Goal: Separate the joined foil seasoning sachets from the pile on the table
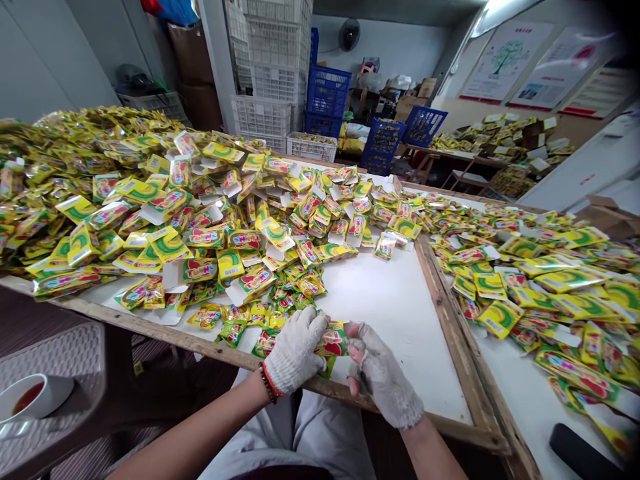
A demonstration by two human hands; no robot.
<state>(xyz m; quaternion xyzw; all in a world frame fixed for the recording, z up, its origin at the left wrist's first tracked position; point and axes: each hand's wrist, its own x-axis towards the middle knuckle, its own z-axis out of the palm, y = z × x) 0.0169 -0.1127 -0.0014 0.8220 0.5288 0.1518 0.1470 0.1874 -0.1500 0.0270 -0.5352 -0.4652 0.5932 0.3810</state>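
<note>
At the near edge of the white-topped table point(385, 300) my two gloved hands are close together around a small yellow, red and green candy box point(334, 339). My left hand point(297, 350), in a white knit glove with a beaded bracelet at the wrist, grips the box's left end. Bare fingertips stick out of the glove on my right hand point(383, 370); they are bent against the box's right end. Small shiny candy packets point(233, 330) lie just left of my left hand, partly covered by it. Whether the box's flaps are folded in is hidden by my fingers.
A big heap of yellow candy boxes point(165, 247) covers the table's left and back. Beyond a wooden divider point(445, 313) lie more boxes point(550, 280) and a black object point(583, 450). A cup point(55, 393) of reddish drink stands on a plastic stool point(75, 353) at left.
</note>
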